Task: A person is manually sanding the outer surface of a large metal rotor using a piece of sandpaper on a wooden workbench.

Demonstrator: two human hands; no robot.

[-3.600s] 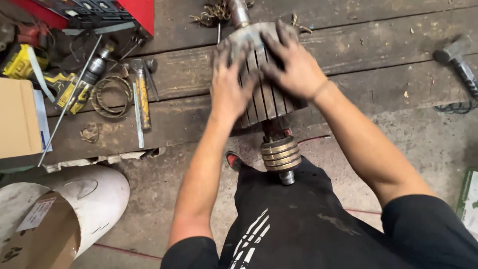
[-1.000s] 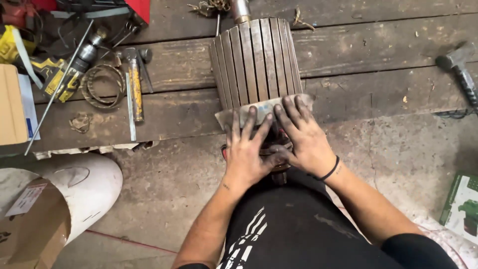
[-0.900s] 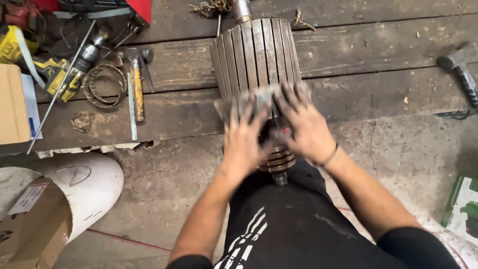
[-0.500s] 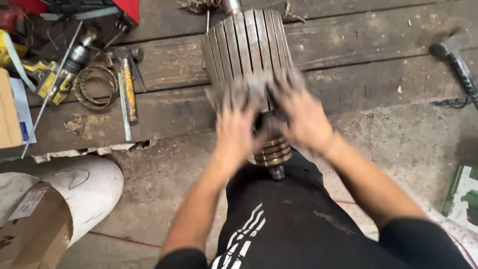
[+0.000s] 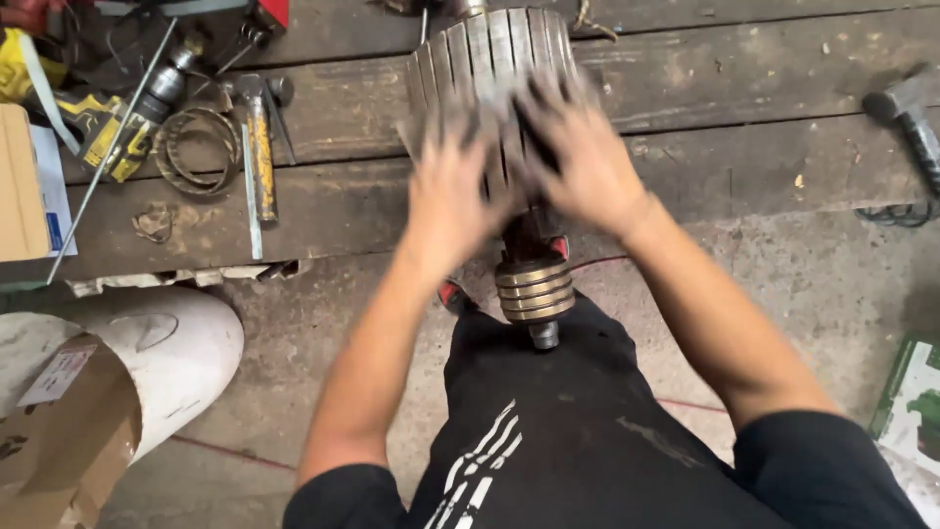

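A large ribbed metal rotor point(image 5: 490, 49) lies on the wooden bench point(image 5: 744, 147), its shaft pointing towards me. Brass slip rings point(image 5: 534, 289) and the shaft end point(image 5: 543, 336) hang over my dark trousers. My left hand point(image 5: 450, 191) and my right hand point(image 5: 578, 162) lie flat on the near half of the rotor's ribbed surface, fingers spread, both blurred by motion. A thin grey sliver point(image 5: 401, 132) shows beside the left hand; what it is cannot be made out.
Left on the bench lie a yellow-handled tool point(image 5: 259, 147), a coiled band point(image 5: 196, 147), a yellow drill point(image 5: 117, 137) and a cardboard box point(image 5: 20, 186). A white pipe point(image 5: 157, 343) stands below. A power tool point(image 5: 911, 108) is at the right, a green box point(image 5: 911, 402) on the floor.
Both hands have slid away from me, from the rotor's near end by the slip rings up onto its ribbed body. The grey sheet they pressed there is no longer clearly visible.
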